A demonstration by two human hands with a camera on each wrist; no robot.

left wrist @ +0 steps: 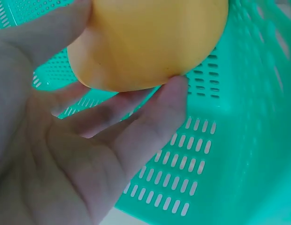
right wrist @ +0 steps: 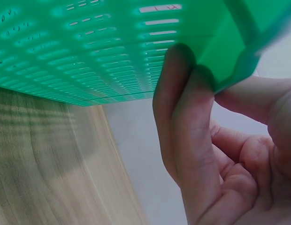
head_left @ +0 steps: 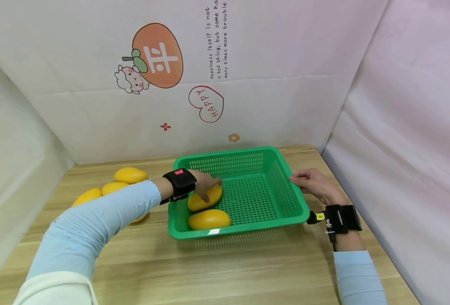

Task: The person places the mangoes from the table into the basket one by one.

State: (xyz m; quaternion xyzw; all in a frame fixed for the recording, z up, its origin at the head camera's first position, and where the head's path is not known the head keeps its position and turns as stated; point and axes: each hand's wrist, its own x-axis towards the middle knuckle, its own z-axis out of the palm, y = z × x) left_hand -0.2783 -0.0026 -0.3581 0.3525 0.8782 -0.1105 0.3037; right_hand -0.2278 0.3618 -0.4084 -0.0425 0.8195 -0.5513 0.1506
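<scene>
A green plastic basket (head_left: 247, 226) with slotted walls stands on the wooden table. Inside it, at the left end, my left hand (head_left: 205, 184) holds a yellow mango (head_left: 209, 199). The left wrist view shows the thumb and fingers of that hand (left wrist: 80, 150) round the mango (left wrist: 150, 42). A second mango (head_left: 209, 219) lies in the basket's near left corner. At the basket's right side my right hand (head_left: 316, 184) pinches the rim. In the right wrist view, the fingers (right wrist: 195, 140) press the outside of the basket wall (right wrist: 112, 61) beneath the rim, with the thumb opposite.
Several more mangoes (head_left: 130, 175) lie on the table (head_left: 194, 275) to the left of the basket, partly hidden by my left forearm. Printed white cloth (head_left: 270, 106) hangs behind the table, and plain cloth walls (head_left: 407, 148) stand at both sides.
</scene>
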